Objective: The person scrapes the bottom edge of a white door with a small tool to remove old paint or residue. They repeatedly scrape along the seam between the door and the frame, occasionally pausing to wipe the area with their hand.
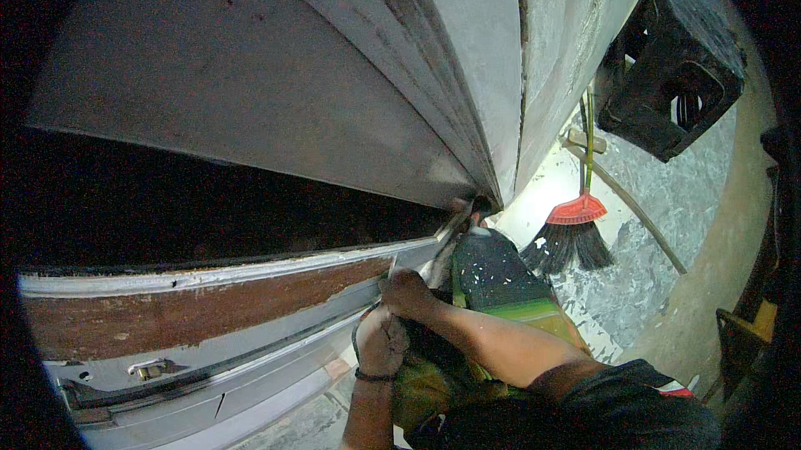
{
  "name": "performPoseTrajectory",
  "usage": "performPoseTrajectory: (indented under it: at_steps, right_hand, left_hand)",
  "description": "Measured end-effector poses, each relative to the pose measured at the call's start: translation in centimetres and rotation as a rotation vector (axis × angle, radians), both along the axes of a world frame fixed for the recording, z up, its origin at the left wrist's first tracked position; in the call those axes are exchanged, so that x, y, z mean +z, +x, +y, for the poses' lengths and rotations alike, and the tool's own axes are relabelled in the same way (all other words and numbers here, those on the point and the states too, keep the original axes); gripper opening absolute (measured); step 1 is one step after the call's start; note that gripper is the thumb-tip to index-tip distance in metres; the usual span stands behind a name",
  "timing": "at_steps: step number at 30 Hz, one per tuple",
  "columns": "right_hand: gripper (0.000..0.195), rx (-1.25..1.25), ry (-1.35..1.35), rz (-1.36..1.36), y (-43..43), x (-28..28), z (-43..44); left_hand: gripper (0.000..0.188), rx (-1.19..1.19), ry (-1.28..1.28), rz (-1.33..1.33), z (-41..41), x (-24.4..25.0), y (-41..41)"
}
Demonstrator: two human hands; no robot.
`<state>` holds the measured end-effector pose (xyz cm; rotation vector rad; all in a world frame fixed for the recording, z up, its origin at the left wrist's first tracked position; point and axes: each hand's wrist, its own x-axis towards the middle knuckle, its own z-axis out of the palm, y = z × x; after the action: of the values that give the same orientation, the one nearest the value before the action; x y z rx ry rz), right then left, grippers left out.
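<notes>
My right hand (408, 295) is curled against the right end of a brown wood strip (206, 306) with rough pale paint edges. A thin pale sliver shows just above its fingers; what it is cannot be told. Directly below, touching it, is my left hand (383, 342), with a dark band at the wrist and a thin dark loop along its outer side. The fingers of both hands are bunched, and whatever lies between them is hidden. Under the strip runs a grey frame (281, 340) with a small metal fitting (147, 370) near its left end.
A large grey panel (250, 74) rises above a dark gap. Dark and green fabric (500, 274) with white flecks lies beside my right forearm. Farther right are a red-headed broom (579, 209), a long wooden-handled tool (632, 202) on the pale, flecked floor, and a black plastic crate (673, 74).
</notes>
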<state>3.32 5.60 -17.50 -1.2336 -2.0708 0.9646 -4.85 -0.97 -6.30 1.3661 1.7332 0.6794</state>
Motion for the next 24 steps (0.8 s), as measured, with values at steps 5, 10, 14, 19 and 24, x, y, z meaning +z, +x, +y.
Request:
performPoseTrajectory:
  at_steps: [5,10,14,19,24]
  right_hand:
    - [0.024,-0.102,0.050,0.055,-0.3,-1.2,-0.1]
    - [0.021,-0.096,0.045,-0.001,-0.1,-1.5,-0.2]
    - [0.019,-0.054,0.027,-0.019,0.0,-1.1,-0.2]
    - [0.019,-0.044,-0.084,0.033,0.2,-1.3,0.1]
    - [0.025,-0.048,-0.038,-0.058,-0.2,-2.5,0.3]
  left_hand:
    - [0.018,0.353,-0.345,-0.609,0.2,-0.1,0.2]
    - [0.016,0.484,-0.448,-0.806,0.1,-0.6,0.1]
    - [0.020,0.477,-0.445,-0.791,0.1,-0.5,0.4]
    - [0.030,0.315,-0.331,-0.455,-0.1,-1.1,0.4]
    - [0.035,0.127,-0.210,-0.333,-0.2,-3.0,0.0]
